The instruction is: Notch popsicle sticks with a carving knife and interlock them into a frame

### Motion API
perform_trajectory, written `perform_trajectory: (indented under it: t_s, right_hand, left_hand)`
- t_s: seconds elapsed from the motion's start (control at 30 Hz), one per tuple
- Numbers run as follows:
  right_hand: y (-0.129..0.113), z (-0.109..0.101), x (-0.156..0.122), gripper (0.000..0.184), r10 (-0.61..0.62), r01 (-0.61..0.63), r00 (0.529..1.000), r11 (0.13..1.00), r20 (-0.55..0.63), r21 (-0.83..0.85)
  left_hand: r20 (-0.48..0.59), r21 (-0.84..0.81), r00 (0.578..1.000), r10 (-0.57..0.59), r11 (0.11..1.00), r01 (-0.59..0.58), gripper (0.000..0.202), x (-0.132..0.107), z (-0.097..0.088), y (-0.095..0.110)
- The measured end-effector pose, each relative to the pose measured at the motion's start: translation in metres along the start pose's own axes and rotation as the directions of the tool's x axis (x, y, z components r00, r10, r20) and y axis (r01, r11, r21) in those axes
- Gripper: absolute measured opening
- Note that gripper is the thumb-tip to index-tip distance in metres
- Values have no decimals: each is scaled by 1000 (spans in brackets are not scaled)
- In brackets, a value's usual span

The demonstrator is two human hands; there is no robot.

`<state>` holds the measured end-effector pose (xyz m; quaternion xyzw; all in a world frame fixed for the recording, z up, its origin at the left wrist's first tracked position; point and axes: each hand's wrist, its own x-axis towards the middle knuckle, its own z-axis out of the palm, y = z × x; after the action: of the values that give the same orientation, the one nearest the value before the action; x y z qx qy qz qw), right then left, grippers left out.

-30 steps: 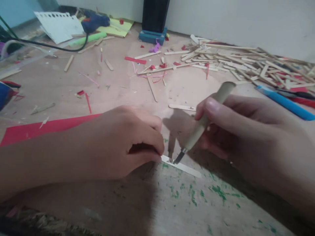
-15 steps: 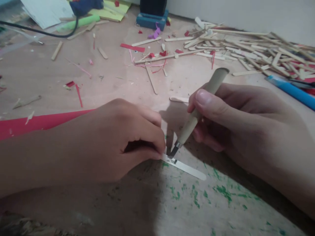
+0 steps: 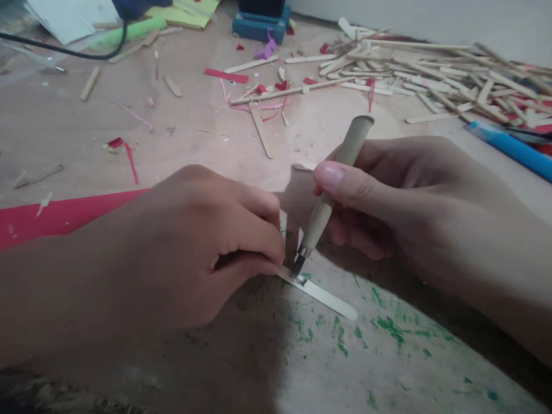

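A pale wooden craft stick lies flat on the board, its rounded end pointing right and toward me. My left hand is closed on the stick's other end, pinching it between thumb and forefinger; that end is hidden. In my right hand is a wood-carving knife with a wooden handle, held like a pen and tilted. Its dark blade touches the stick just right of my left fingertips, beside a small dark mark on the wood. Part of the handle passes behind my right thumb.
A heap of craft sticks lies at the back right, near a blue tube-like object. Red paper extends beneath my left forearm. Behind are a blue stand, a black cable and paper scraps. Green paint marks dot the board.
My right hand and the knife have shifted slightly left, and the handle stands steeper. The blade stays at the stick. My left hand keeps its pinch; the whole view has shifted a little.
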<state>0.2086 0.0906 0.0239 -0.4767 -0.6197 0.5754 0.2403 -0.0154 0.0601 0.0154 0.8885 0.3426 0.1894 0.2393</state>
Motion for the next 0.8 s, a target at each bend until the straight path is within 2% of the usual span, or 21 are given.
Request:
perform_trajectory:
  t_s: [0.27, 0.43, 0.57, 0.63, 0.7, 0.8]
  right_hand:
    - [-2, -2, 4, 54, 72, -69, 996, 995, 51, -75]
    - [-10, -1, 11, 66, 117, -107, 992, 978, 50, -178]
    - [-17, 0, 17, 74, 106, -62, 980, 969, 171, -241]
    - [-19, 0, 20, 71, 96, -23, 961, 962, 258, -271]
    - [-20, 0, 24, 64, 104, -24, 950, 964, 293, -263]
    - [-19, -2, 27, 64, 172, -147, 956, 982, 239, -119]
  left_hand:
    - [29, 26, 1000, 3, 1000, -4, 26, 2, -1, 1]
    - [38, -23, 999, 17, 1000, -16, 23, 2, -3, -1]
    - [51, -79, 998, 27, 997, -23, 21, 2, -3, -4]
    - [57, -84, 998, 31, 996, -26, 23, 2, -4, -5]
    - [63, -80, 998, 30, 997, -25, 24, 2, -5, -6]
    - [41, -76, 999, 31, 997, -28, 22, 2, -4, -6]
